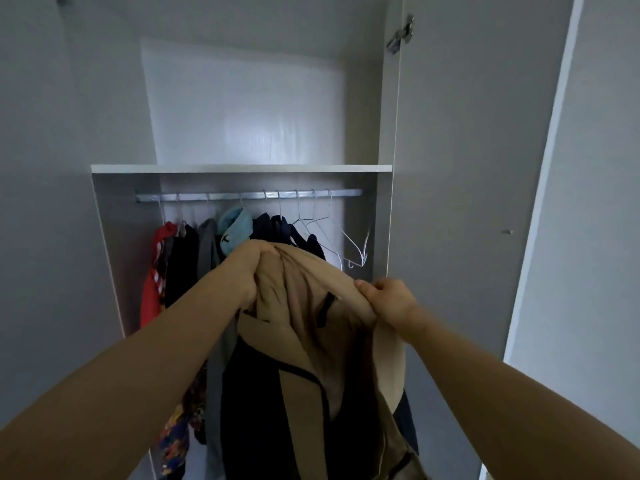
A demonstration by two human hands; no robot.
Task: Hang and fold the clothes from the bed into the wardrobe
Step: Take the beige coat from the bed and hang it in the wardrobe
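I hold a beige and dark navy jacket point(304, 341) up in front of the open wardrobe. My left hand point(247, 268) grips its top left part, fingers curled over the bunched beige cloth. My right hand point(388, 299) pinches the right shoulder of the jacket. The jacket hangs down between my arms and hides the lower wardrobe. Behind it runs a metal rail point(249, 195) with several hung clothes: a red garment point(154, 278), dark ones point(183, 261) and a light blue one point(235, 228). Bare wire hangers point(332, 237) hang at the rail's right end.
A white shelf point(242, 168) lies above the rail, with a bare compartment over it. The open wardrobe door point(467, 168) stands at the right, with a hinge point(401, 34) near its top. A grey wardrobe wall point(52, 202) closes the left side.
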